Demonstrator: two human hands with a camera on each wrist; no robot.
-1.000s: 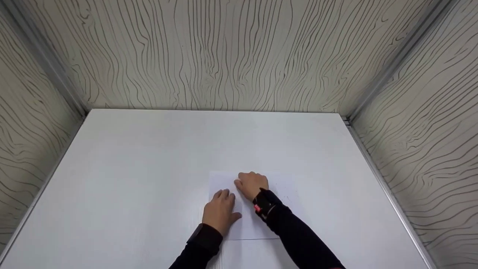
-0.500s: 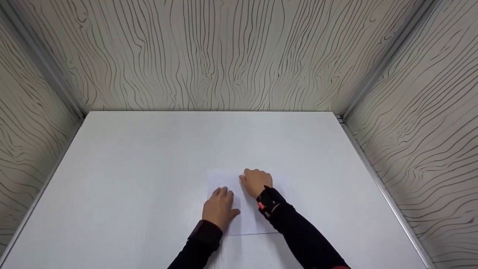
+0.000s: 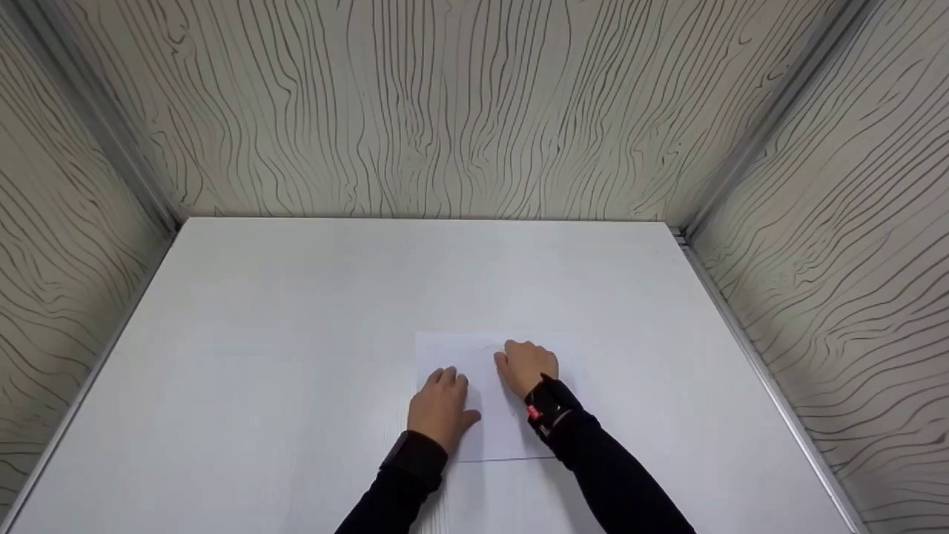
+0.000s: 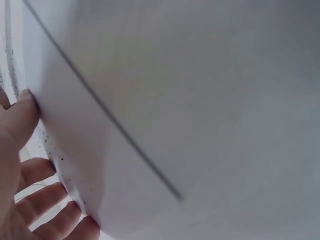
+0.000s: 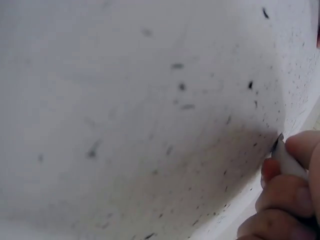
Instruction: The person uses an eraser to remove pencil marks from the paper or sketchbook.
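Note:
A white sheet of paper [image 3: 493,445] lies flat on the white table, its near edge showing as a dark line. My left hand [image 3: 437,408] rests on the left part of the sheet, fingers straight and thumb spread; in the left wrist view its fingertips [image 4: 57,190] touch the paper. Toward the sheet's far right, my right hand [image 3: 528,367] pinches a small white eraser [image 5: 290,165] with a darkened tip against the paper. Most of the eraser is hidden by the fingers. Dark crumbs [image 5: 181,86] are scattered over the sheet in the right wrist view.
The white table [image 3: 259,334] extends around the sheet on all sides. Wood-grain patterned panels [image 3: 445,111] stand behind it and at both sides, with grey metal posts [image 3: 778,104] at the corners.
My right hand has shifted to the right across the paper, still pinching the eraser. The left hand stays in place on the sheet. The head view has moved slightly.

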